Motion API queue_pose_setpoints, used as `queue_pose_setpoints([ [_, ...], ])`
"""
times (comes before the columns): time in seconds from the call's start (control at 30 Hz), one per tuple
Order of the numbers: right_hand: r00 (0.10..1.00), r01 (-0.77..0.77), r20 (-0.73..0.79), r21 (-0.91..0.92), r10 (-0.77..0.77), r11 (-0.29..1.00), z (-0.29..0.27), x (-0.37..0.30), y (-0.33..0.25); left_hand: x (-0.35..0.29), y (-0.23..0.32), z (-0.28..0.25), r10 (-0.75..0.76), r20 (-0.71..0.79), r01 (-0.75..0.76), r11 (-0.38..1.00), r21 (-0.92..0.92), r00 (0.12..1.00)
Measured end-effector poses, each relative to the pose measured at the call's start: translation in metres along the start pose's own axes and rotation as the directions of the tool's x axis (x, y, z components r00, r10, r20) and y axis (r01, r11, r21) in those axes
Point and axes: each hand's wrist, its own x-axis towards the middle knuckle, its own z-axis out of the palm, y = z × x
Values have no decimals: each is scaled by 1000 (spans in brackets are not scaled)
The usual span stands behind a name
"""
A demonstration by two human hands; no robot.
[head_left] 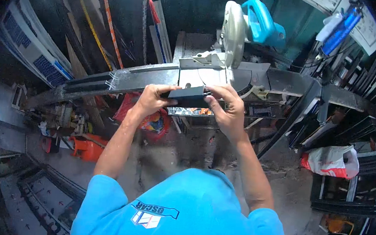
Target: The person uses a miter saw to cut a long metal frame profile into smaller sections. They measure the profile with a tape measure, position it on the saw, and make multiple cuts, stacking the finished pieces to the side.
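Note:
Between my hands is a short black profile piece (pixel 187 97) with a dark flat face, held in front of the saw bench. My left hand (pixel 154 99) pinches its left end between thumb and fingers. At the other end, my right hand (pixel 228 109) has thumb and fingertips closed on the cut edge, where small ridges show. Just beyond stands a mitre saw (pixel 233 36) with a pale blade guard and a teal handle (pixel 258 23). Its blade head is above the light metal saw table (pixel 197 76).
A long bench (pixel 130 80) runs left and right of the saw. Long strips (pixel 71 32) lean at the back left. Dark profiles (pixel 295 117) stand at the right, near a white and red bag (pixel 332 161). An orange container (pixel 87 147) sits on the floor at left.

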Motion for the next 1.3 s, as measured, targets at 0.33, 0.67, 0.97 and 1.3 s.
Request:
queue_pose_setpoints([
  [0.33, 995, 44, -98, 71, -37, 996, 12, -35, -13, -73, 10, 59, -201, -54, 197, 978, -72, 978],
  [0.67, 911, -393, 283, 380, 299, 838, -12, -28, 6, -99, -7, 86, -251, -50, 219, 914, -343, 967],
  [0.97, 883, -366, 403, 271, 241, 890, -19, -23, 4, -92, -2, 98, -294, 76, 299, 865, -402, 953],
  [1.3, 824, -287, 462, -160, 328, 945, 26, -106, 53, -71, 41, 102, -420, -622, -68, 792, -607, 660],
])
